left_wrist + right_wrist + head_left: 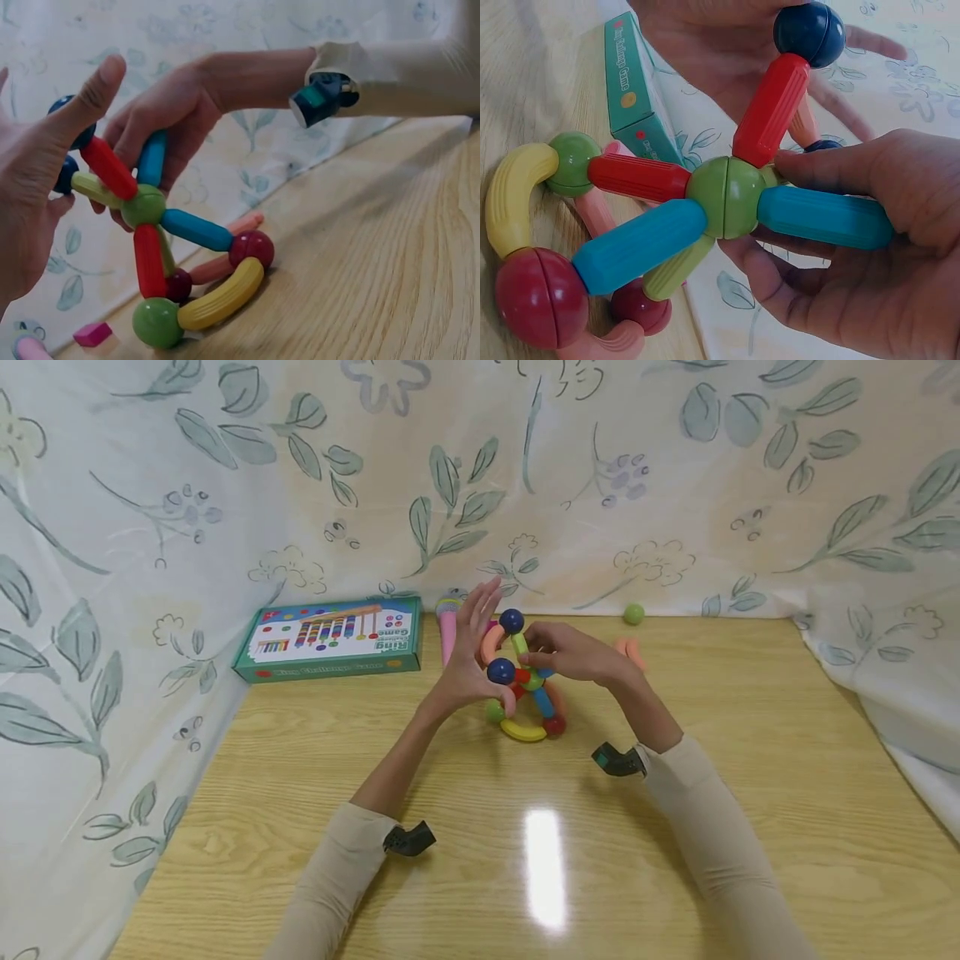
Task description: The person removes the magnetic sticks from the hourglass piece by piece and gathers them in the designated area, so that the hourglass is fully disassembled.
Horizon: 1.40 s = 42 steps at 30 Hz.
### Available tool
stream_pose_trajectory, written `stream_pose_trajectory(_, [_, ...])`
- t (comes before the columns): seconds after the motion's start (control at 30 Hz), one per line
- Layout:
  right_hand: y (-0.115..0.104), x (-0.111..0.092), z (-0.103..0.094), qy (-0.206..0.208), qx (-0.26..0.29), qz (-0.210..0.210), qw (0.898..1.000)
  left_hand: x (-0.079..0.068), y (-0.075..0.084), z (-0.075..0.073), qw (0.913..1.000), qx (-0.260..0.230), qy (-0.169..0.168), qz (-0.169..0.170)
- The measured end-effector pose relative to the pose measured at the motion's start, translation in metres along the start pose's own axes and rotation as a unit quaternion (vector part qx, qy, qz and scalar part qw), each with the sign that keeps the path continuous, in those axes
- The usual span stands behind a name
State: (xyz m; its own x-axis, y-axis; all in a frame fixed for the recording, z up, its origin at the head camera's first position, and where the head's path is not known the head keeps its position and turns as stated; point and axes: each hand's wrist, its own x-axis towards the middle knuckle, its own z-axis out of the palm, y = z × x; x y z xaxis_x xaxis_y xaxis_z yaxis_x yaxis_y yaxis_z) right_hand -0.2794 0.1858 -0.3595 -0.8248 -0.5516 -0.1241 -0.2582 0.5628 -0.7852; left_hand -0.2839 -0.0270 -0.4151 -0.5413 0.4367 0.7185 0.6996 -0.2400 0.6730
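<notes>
A magnetic stick-and-ball model stands on the table, with a green ball [724, 196] joining red, blue and light green sticks at its middle. Its lower part has a yellow curved stick [223, 296], a dark red ball [251, 248] and another green ball [157, 322]. My right hand [577, 652] pinches the light green stick [521, 644] close to the middle ball, beside an upper blue stick [825, 216]. Fingers spread, my left hand [468, 664] is at the model's left, its thumb close by a dark blue ball [501, 671]. A second dark blue ball [512, 620] tops the light green stick.
A green game box [330, 639] lies at the back left, and a pink toy microphone [447, 631] is beside it. Toward the back right are a loose green ball [634, 613] and peach curved sticks [633, 652]. A small magenta block [92, 334] lies behind the model. Floral cloth [555, 510] hangs behind the table.
</notes>
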Motion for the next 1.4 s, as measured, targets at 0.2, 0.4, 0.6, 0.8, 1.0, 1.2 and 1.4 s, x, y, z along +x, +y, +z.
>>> stream_pose_trajectory(0.2, [0.0, -0.002, 0.0, -0.003, 0.014, 0.003, 1.0, -0.007, -0.01, 0.007, 0.998, 0.024, -0.018, -0.055])
stream_pose_trajectory(0.4, [0.0, 0.0, -0.001, -0.005, 0.016, -0.029, 0.999, -0.009, -0.011, 0.011, 0.994, -0.016, 0.0, -0.109])
stream_pose_trajectory(0.6, [0.003, 0.003, -0.001, -0.006, 0.023, -0.025, 0.999, 0.0, 0.001, 0.0, 0.9851, -0.047, -0.018, -0.164])
stream_pose_trajectory(0.8, [0.001, 0.005, 0.002, -0.003, 0.022, -0.018, 1.0, 0.007, 0.015, -0.013, 0.978, 0.034, -0.054, -0.199])
stream_pose_trajectory(1.0, [-0.002, 0.002, 0.003, 0.003, 0.023, -0.007, 1.0, 0.01, 0.021, -0.022, 0.9818, 0.045, -0.068, -0.172])
stream_pose_trajectory(1.2, [-0.001, 0.002, 0.004, 0.01, 0.021, -0.005, 1.0, 0.01, 0.023, -0.029, 0.9863, 0.018, -0.089, -0.137])
stream_pose_trajectory(1.4, [0.0, 0.003, 0.005, 0.009, 0.02, -0.001, 1.0, 0.009, 0.027, -0.033, 0.9825, 0.032, -0.092, -0.158])
